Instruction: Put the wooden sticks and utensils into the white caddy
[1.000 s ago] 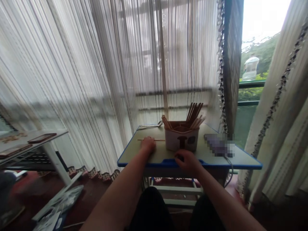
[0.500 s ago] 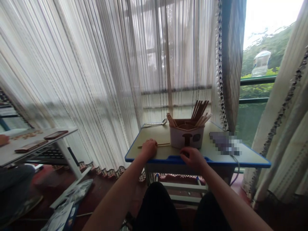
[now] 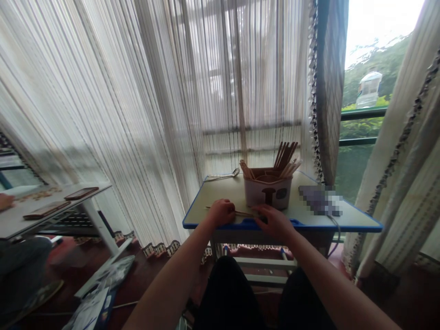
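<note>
Low over the front of the small desk [image 3: 197, 215], my left hand [image 3: 222, 212] is closed around a pair of light wooden chopsticks [image 3: 243, 213]. They lie nearly level, pointing left and right. At their right end is my right hand [image 3: 273, 220], its fingers closed on the tips; its palm side is hidden. Just behind the hands stands a utensil holder [image 3: 252, 195] with a brown mushroom pattern. Dark brown chopsticks [image 3: 285, 156] rise from its back compartment. Lighter utensils [image 3: 246, 170] lean out at its left and right sides.
A metal slotted ladle [image 3: 235, 173] lies at the desk's back left. On the right is a pixelated purple item [image 3: 314, 199] with a cord. Farther left, another table [image 3: 103, 184] holds brown trays [image 3: 81, 193] and small pieces, with another person's hand [image 3: 6, 200] there.
My left hand has slid right with the chopsticks, towards my right hand. My right hand has come up slightly and closed at their right end. The view has shifted a little.
</note>
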Demonstrator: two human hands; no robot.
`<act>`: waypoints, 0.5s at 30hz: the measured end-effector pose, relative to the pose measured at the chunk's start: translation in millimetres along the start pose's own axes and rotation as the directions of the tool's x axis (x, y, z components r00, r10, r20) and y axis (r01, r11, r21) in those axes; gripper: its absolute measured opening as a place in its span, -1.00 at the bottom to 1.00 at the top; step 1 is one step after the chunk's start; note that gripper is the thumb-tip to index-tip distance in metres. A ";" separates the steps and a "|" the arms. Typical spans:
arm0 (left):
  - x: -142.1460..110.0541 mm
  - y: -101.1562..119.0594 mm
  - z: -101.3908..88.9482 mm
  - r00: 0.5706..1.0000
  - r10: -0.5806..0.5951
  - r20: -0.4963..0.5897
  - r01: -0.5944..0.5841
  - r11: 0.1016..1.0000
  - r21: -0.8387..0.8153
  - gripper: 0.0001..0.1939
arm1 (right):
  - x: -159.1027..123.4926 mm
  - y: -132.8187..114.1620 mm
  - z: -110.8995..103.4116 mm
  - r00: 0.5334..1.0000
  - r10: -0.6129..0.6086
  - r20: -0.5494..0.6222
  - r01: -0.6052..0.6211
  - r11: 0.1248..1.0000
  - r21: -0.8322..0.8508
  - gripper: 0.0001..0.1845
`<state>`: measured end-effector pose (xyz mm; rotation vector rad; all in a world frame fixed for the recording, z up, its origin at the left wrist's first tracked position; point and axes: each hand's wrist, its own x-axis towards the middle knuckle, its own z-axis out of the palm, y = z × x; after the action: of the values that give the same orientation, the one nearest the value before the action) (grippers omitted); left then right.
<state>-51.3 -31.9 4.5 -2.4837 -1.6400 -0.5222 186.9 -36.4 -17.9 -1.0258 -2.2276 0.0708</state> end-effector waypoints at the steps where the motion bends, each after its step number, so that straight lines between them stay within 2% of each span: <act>1: 0.5 -0.1 0.7 1.000 0.010 -0.004 -0.010 1.000 -0.007 -0.78 | 0.1 -0.8 -0.2 1.000 -0.014 0.015 0.014 1.000 -0.013 -0.64; 5: 1.1 -2.2 4.2 0.998 0.056 -0.026 -0.057 0.997 -0.045 -0.75 | 1.8 -0.6 1.3 0.999 -0.012 0.046 0.014 0.999 -0.043 -0.70; 15: 3.4 -8.3 8.5 0.992 0.112 -0.062 -0.118 0.987 -0.110 -0.72 | 0.1 3.1 6.4 1.000 0.006 -0.025 -0.007 0.998 -0.064 -0.59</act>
<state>-55.9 -23.1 -3.0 -2.5992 -1.4756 -0.6809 185.0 -32.7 -23.8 -1.0624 -2.2168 -0.0102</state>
